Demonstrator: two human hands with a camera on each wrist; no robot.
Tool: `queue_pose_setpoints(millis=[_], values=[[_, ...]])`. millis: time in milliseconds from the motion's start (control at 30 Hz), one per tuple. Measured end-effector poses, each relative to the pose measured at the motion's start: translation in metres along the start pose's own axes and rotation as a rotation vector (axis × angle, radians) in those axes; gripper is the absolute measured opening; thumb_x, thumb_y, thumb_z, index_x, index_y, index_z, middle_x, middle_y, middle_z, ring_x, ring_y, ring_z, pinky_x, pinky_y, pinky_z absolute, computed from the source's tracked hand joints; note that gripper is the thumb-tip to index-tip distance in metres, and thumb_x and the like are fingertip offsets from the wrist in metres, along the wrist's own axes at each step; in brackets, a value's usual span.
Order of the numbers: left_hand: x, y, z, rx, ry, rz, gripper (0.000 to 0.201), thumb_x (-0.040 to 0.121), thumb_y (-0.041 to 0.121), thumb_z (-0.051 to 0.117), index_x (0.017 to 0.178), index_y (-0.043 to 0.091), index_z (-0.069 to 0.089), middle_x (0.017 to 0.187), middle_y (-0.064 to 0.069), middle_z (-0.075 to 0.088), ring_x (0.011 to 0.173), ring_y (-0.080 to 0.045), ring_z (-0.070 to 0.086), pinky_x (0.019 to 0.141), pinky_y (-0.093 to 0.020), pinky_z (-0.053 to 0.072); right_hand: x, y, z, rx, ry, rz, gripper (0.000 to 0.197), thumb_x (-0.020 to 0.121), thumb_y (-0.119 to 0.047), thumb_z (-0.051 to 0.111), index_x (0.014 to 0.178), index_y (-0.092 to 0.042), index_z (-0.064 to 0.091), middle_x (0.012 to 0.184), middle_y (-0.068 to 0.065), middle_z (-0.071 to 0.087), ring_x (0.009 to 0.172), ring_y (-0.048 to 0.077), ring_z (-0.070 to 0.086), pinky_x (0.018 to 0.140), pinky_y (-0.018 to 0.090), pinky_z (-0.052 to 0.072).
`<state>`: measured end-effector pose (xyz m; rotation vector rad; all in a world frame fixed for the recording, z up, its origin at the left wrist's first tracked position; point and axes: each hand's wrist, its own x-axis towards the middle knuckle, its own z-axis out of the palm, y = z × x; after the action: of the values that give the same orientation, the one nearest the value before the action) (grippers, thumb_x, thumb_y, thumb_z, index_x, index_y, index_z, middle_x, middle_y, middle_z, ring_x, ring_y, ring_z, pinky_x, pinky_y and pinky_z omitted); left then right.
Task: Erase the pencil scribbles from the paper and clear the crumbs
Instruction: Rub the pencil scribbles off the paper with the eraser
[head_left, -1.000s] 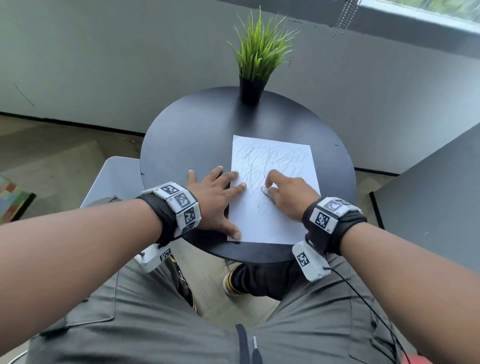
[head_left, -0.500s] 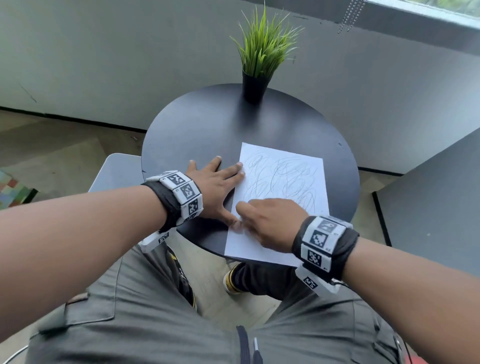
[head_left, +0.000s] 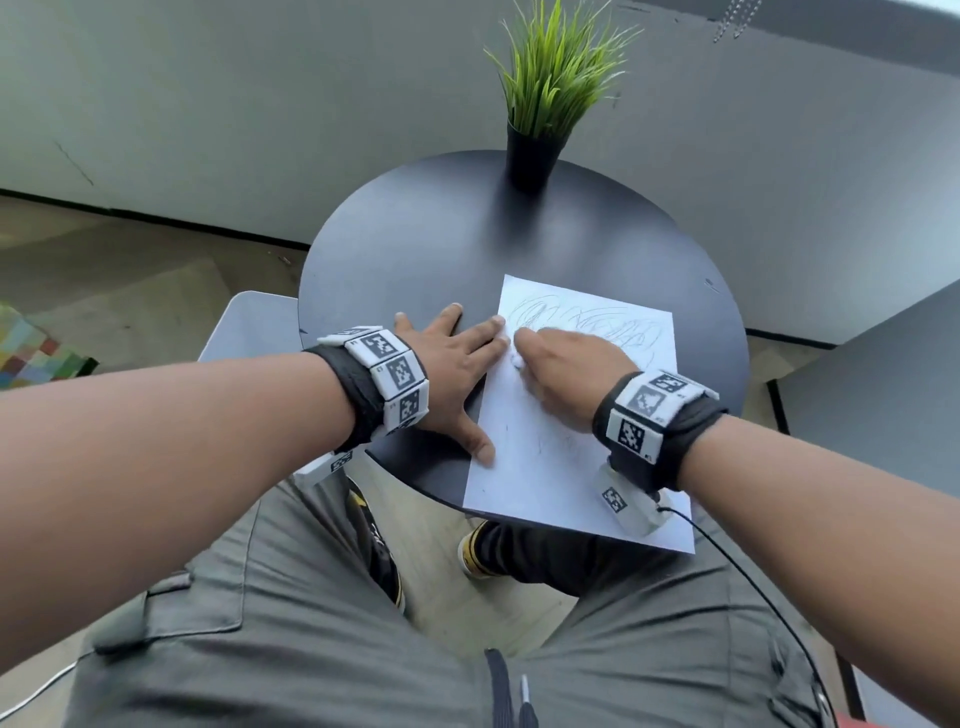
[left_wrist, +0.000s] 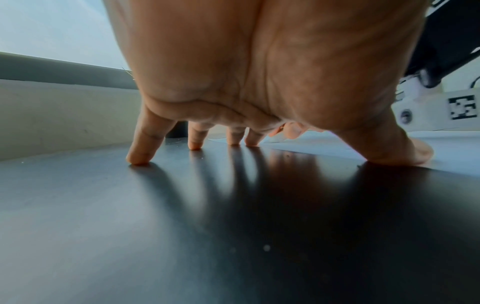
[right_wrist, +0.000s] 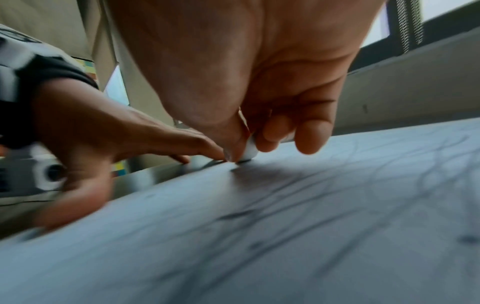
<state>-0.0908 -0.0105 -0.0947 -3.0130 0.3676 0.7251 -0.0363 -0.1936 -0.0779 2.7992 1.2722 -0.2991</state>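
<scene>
Since half a second ago, my right hand (head_left: 566, 371) has slid up-left across the paper (head_left: 550, 457), pinching the white eraser (right_wrist: 249, 151) against its scribbled upper-left corner. My left hand (head_left: 452, 374) lies spread, fingertips pinning the paper's left edge to the table (head_left: 415, 249).

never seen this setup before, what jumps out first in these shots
The white paper covered in pencil scribbles stands out on the round black table, its near edge hanging over the rim. The right hand pinches a small white eraser against the sheet near its left edge, while the left hand lies spread flat beside it, fingertips on the paper's edge. A green potted plant stands at the table's far side.
</scene>
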Motion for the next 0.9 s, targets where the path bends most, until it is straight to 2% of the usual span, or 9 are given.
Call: queue_pose_setpoints(millis=[100,167,267,400,467,533,700,833,900], values=[[0.000,0.000,0.000,-0.006,-0.003,0.002,0.147,0.043,0.104,0.047,0.157,0.030,-0.006,0.164,0.016,-0.016,0.152,-0.034,-0.004,0.101,-0.075,0.029,-0.017,-0.027,0.004,-0.014,-0.130,-0.199,0.016,0.094,-0.020,0.045,0.110,-0.016,0.042,0.099,0.006,0.054,0.089,0.032,0.058,0.069,0.042,0.050],[0.000,-0.001,-0.002,-0.013,0.003,0.000,0.147,0.043,0.104,0.047,0.158,0.029,-0.006,0.164,0.017,-0.015,0.151,-0.034,-0.004,0.100,-0.075,0.030,-0.007,-0.016,-0.001,0.014,-0.092,-0.112,0.016,0.098,-0.025,0.040,0.111,-0.018,0.043,0.104,0.007,0.057,0.094,0.032,0.060,0.071,0.040,0.049],[0.000,0.000,0.000,0.015,0.012,-0.003,0.146,0.044,0.105,0.046,0.158,0.030,-0.004,0.164,0.017,-0.014,0.150,-0.034,-0.001,0.099,-0.072,0.032,0.011,0.009,-0.002,0.021,0.025,0.046,0.009,0.100,-0.030,0.040,0.097,-0.022,0.037,0.101,0.009,0.059,0.094,0.034,0.061,0.072,0.039,0.048],[-0.001,-0.001,0.001,-0.004,0.020,0.004,0.145,0.043,0.104,0.048,0.157,0.031,-0.004,0.164,0.017,-0.014,0.151,-0.034,-0.003,0.100,-0.073,0.030,-0.011,-0.024,0.005,0.029,-0.107,-0.192,0.016,0.095,-0.021,0.045,0.110,-0.015,0.044,0.106,0.007,0.058,0.094,0.032,0.059,0.070,0.041,0.047],[0.000,-0.001,-0.001,-0.007,0.016,0.001,0.146,0.043,0.104,0.047,0.157,0.030,-0.005,0.164,0.017,-0.014,0.151,-0.034,-0.003,0.100,-0.073,0.030,-0.004,-0.013,0.001,0.046,-0.079,-0.106,0.016,0.097,-0.025,0.043,0.112,-0.017,0.043,0.107,0.007,0.059,0.096,0.032,0.060,0.072,0.041,0.049],[0.000,0.000,-0.001,0.008,0.012,-0.005,0.146,0.044,0.105,0.046,0.158,0.030,-0.006,0.164,0.017,-0.014,0.151,-0.033,-0.003,0.100,-0.072,0.032,0.010,0.007,-0.003,0.051,0.011,0.047,0.009,0.099,-0.030,0.041,0.099,-0.021,0.039,0.102,0.008,0.060,0.095,0.033,0.061,0.072,0.040,0.049],[-0.002,0.000,-0.001,-0.016,0.009,-0.005,0.145,0.044,0.103,0.050,0.157,0.032,-0.005,0.165,0.017,-0.013,0.151,-0.034,-0.004,0.102,-0.073,0.029,-0.007,-0.023,0.010,0.074,-0.053,-0.141,0.015,0.097,-0.024,0.047,0.110,-0.020,0.043,0.105,0.007,0.059,0.090,0.031,0.062,0.066,0.039,0.047],[-0.002,0.003,-0.003,0.003,0.000,-0.013,0.145,0.045,0.103,0.050,0.158,0.030,-0.005,0.164,0.017,-0.013,0.150,-0.033,-0.002,0.100,-0.071,0.032,0.013,0.009,-0.003,0.067,0.016,0.117,0.012,0.099,-0.031,0.042,0.096,-0.021,0.037,0.101,0.011,0.061,0.090,0.033,0.060,0.069,0.038,0.045],[-0.003,0.003,-0.002,0.002,0.000,-0.016,0.145,0.045,0.103,0.050,0.158,0.030,-0.005,0.164,0.017,-0.013,0.151,-0.033,-0.003,0.101,-0.072,0.031,0.007,0.003,-0.003,0.065,0.008,0.075,0.008,0.097,-0.027,0.043,0.101,-0.020,0.041,0.105,0.011,0.062,0.093,0.033,0.061,0.070,0.038,0.046]])
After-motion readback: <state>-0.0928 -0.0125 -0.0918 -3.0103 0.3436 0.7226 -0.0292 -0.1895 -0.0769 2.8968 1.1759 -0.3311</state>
